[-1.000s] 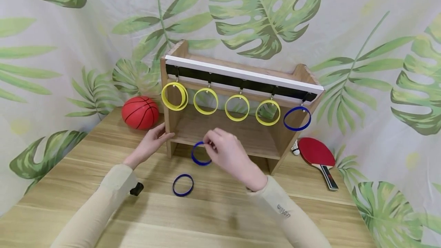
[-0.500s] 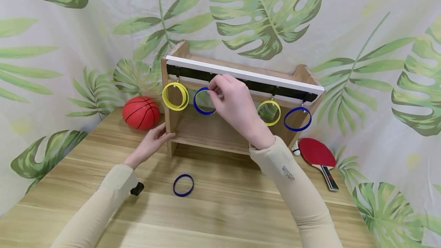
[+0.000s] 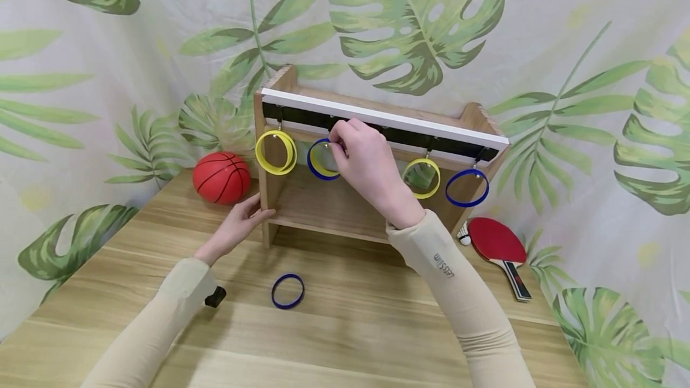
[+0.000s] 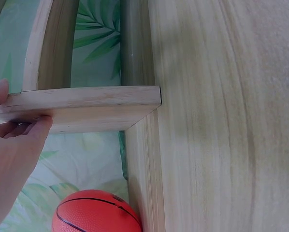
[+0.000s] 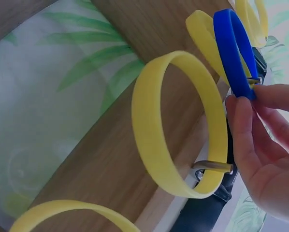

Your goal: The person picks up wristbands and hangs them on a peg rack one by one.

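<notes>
My right hand [image 3: 363,163] pinches a blue ring [image 5: 227,53] between thumb and fingers, in front of the black strip along the shelf's top. In the right wrist view the blue ring is at a metal hook's tip, with a yellow ring [image 5: 197,31] just behind it. My left hand [image 3: 239,220] grips the side panel [image 4: 106,99] of the wooden shelf [image 3: 334,196], the thumb on one face and fingers on the other. A yellow ring [image 5: 149,121] hangs on the nearer hook. The third hook and its ring are hidden behind my right hand in the head view.
Another blue ring [image 3: 288,304] lies on the table [image 3: 334,340]. Two yellow rings [image 3: 266,153] hang at the far left, one yellow ring [image 3: 408,179] and one blue ring [image 3: 448,190] at right. A red ball [image 3: 221,177] stands left; a paddle [image 3: 497,241] and shuttlecock [image 3: 464,234] lie right.
My right hand has lifted the blue ring from below the shelf up to the second hook from the left, then shifted slightly there. My left hand stays on the side panel.
</notes>
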`<state>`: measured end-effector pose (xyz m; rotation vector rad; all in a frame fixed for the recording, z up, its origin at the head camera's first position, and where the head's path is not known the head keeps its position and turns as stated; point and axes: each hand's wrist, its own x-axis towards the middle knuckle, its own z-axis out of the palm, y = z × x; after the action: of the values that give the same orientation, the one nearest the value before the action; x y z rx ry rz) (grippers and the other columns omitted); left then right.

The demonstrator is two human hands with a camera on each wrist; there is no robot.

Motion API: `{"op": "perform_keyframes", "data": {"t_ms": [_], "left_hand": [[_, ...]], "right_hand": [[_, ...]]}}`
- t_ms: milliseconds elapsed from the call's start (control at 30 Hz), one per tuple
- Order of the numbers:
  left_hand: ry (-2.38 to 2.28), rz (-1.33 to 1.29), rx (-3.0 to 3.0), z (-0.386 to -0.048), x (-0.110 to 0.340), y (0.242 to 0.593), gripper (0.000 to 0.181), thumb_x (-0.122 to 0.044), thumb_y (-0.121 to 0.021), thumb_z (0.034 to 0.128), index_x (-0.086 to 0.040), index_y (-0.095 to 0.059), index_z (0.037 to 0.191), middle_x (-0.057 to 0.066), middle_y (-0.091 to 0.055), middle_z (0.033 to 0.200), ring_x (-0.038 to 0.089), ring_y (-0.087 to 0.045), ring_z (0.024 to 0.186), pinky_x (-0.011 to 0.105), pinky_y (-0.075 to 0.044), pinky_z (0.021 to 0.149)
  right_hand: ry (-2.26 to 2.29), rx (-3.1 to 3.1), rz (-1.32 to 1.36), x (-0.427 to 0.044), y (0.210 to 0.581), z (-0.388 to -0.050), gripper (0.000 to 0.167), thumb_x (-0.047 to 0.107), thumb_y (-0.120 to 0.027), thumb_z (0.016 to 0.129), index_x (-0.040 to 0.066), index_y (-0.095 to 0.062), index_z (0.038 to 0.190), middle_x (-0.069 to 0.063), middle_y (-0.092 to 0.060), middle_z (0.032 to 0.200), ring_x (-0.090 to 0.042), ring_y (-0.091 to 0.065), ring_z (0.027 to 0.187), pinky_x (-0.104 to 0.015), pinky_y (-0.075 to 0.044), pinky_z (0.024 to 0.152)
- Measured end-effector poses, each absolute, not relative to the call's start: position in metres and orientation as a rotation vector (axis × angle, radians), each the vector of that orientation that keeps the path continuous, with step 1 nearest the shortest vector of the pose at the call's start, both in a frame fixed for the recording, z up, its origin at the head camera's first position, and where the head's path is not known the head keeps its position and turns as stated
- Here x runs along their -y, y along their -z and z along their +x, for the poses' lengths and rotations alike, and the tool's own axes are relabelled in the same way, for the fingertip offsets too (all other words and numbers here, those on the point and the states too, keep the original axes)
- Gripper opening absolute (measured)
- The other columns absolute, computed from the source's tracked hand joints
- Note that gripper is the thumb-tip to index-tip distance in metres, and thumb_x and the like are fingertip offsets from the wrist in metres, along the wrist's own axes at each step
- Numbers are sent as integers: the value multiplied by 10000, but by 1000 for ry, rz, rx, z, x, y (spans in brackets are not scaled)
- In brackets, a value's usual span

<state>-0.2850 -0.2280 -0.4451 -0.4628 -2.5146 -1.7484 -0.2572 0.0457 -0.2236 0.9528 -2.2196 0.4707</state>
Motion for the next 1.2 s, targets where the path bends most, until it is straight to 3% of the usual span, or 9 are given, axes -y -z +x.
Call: {"op": "perform_keyframes", "data": {"t_ms": [233,467,667,900,1200], "left_hand": [[1742,-461,2517,-282,227,443,618,-244,-547,1029,-85,-286,1566,199,-358,1581,387,-332,1466,509,-383,1122],[1753,-466,2514,-282,225,444,611,-247,-546,1029,-90,-295,1563,193,-369,1576,379,-335,1467,510,-380,1128],[1737,-453,2508,-285,228,447,594,-279,-557,1023,-107,-339,1548,179,-438,1533,346,-396,1435,510,-383,1134],[1717,-445,2527,-285,230,449,612,-296,-554,1023,-106,-321,1556,167,-410,1556,338,-371,1454,496,-378,1134],[1717,-461,2526,-286,228,446,614,-286,-539,1031,-83,-302,1560,184,-384,1569,351,-356,1458,496,-386,1120]], "right_hand": [[-484,2206,940,-49,227,-249,78,77,-625,937,47,-689,904,-71,-677,867,-177,-629,756,-290,-550,692],[-565,2181,1021,-60,248,-218,47,59,-656,914,38,-690,939,-65,-688,883,-154,-640,760,-222,-557,680],[-605,2278,1137,-55,318,-206,42,54,-714,871,52,-689,904,-44,-694,861,-120,-657,740,-142,-551,663],[-587,2602,1162,-38,416,-206,14,94,-688,894,82,-696,891,-30,-696,870,-99,-683,751,-83,-513,629],[-513,2782,1068,-25,471,-224,50,99,-675,886,111,-704,847,-2,-695,796,-36,-565,636,-92,-419,527]]}}
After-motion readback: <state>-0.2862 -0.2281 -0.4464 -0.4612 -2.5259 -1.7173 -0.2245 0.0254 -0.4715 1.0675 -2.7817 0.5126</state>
